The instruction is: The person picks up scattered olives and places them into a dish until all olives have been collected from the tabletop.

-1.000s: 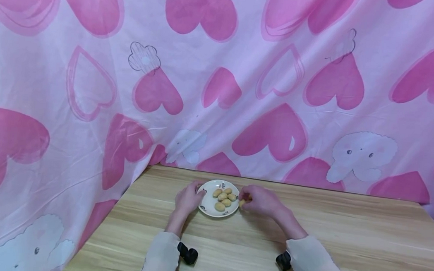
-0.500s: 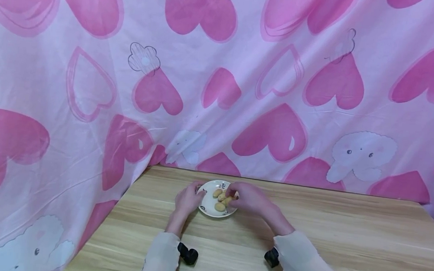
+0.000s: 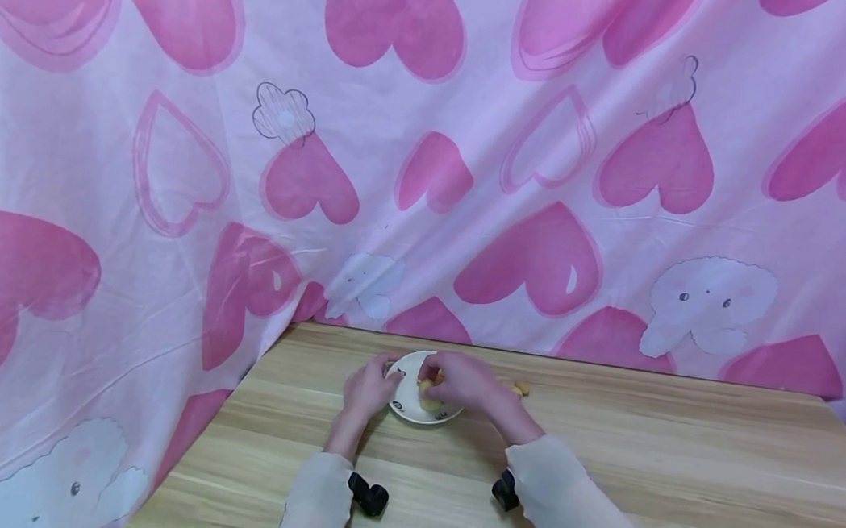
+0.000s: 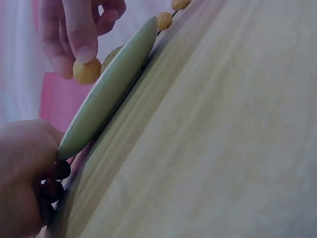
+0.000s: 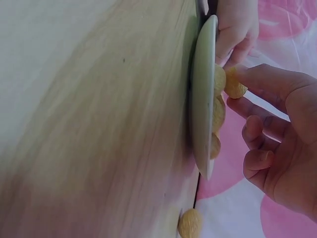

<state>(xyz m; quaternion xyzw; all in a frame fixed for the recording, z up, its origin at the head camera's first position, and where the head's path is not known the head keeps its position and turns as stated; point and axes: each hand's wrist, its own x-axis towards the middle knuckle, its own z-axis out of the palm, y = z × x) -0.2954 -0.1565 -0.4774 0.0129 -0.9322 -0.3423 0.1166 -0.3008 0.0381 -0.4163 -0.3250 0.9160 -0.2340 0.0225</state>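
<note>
A small white plate (image 3: 404, 394) with dark markings lies near the back of the table. My left hand (image 3: 368, 387) grips its left rim, thumb on the edge. Over the plate, my right hand (image 3: 463, 379) pinches a tan, wrinkled, oval nut-like piece (image 5: 235, 87) between thumb and fingertips. In the right wrist view, the held piece is just above the rim, and several similar oval pieces (image 5: 218, 113) lie on the plate behind it. From the head, my right fingers hide part of the plate and the pieces on it.
Loose oval pieces (image 3: 521, 389) lie on the wooden table (image 3: 424, 482) right of the plate, partly behind my right wrist. A pink heart-print cloth (image 3: 428, 175) hangs along the table's back and left edges. Black wrist cameras (image 3: 368, 496) sit at both cuffs.
My right hand has moved left from beside the plate's right rim to over its middle, uncovering loose pieces on the table. My left hand has stayed at the rim.
</note>
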